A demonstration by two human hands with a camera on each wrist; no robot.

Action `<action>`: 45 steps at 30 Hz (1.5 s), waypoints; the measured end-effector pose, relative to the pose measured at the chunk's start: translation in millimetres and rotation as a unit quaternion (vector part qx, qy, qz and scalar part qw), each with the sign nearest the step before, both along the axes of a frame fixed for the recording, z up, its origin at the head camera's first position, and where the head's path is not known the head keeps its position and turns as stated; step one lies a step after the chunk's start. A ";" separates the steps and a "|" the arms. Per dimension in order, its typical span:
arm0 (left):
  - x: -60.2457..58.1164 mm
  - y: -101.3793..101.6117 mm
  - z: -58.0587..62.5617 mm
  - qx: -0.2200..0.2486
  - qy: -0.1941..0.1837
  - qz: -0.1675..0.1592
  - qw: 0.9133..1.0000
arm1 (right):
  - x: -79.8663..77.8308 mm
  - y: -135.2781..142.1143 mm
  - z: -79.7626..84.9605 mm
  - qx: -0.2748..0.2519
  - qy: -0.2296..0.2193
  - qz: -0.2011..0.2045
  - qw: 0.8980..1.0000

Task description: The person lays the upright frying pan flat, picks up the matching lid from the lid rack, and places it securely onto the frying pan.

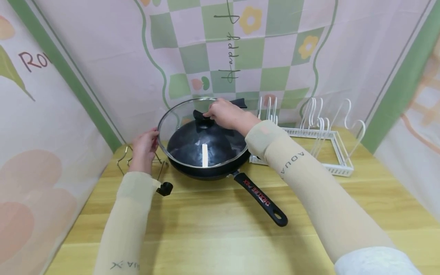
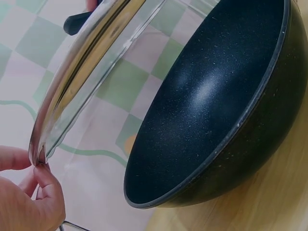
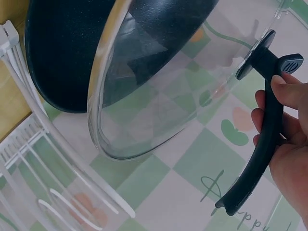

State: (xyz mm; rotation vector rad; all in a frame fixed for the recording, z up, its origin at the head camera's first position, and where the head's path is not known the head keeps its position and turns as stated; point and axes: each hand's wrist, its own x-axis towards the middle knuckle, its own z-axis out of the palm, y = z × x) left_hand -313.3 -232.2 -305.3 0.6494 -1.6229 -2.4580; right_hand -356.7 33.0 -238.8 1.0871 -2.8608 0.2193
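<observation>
A round glass lid [image 1: 172, 116] with a metal rim is held above a black frying pan [image 2: 202, 120], and a gap between the two shows in the wrist views. My left hand [image 1: 143, 148] pinches the rim on the left side between thumb and fingers. Curled round the long black lid handle [image 3: 262, 156] are the fingers of my right hand [image 1: 227, 114], seen from the side in the right wrist view. The pan rests on the wooden table, its long black handle [image 1: 262, 200] with red lettering pointing toward the front right.
To the right stands a white wire rack [image 1: 333, 170] with upright loops, close beside the pan. A small metal wire stand [image 1: 120, 160] is partly hidden behind my left hand, and a black piece [image 1: 165, 188] shows near the left wrist. A patterned cloth [image 1: 192, 57] hangs behind the table.
</observation>
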 end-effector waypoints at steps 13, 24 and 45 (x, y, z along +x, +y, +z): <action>-9.1 11.9 -13.2 -0.035 0.011 0.032 0.999 | -3.6 4.3 -7.2 -0.001 -0.011 -0.001 1.000; -12.0 23.5 -21.7 -0.097 0.039 0.070 0.992 | -2.8 4.7 -12.1 0.005 -0.007 -0.007 1.000; -14.6 33.4 -40.6 -0.126 0.016 0.103 0.987 | -8.3 6.8 -26.6 0.017 -0.002 0.007 1.000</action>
